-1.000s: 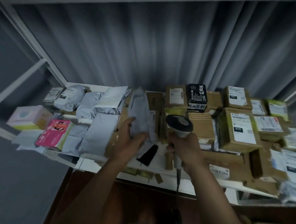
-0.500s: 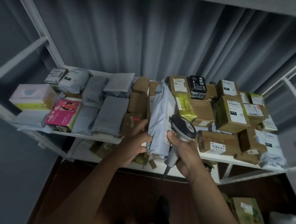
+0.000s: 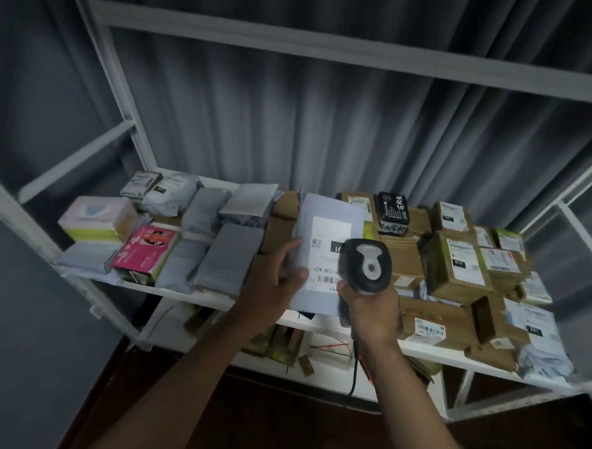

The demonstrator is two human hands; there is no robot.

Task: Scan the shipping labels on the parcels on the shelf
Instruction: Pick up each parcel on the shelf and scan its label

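Head view: left hand (image 3: 278, 278) grips the left edge of a grey mailer parcel (image 3: 325, 226), holding it label-up over the near middle of the white shelf (image 3: 195, 293). Right hand (image 3: 372, 310) is clenched on a handheld scanner (image 3: 368, 266), head just over the shipping label (image 3: 325, 256); contact hard to judge through blur. Cardboard boxes (image 3: 457, 263) crowd the right, grey mailers (image 3: 228, 255) and a pink box (image 3: 146, 247) the left.

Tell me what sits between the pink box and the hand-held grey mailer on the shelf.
In the head view, grey poly mailers lie flat between the pink box and the grey mailer, beside a brown carton partly behind the left hand.
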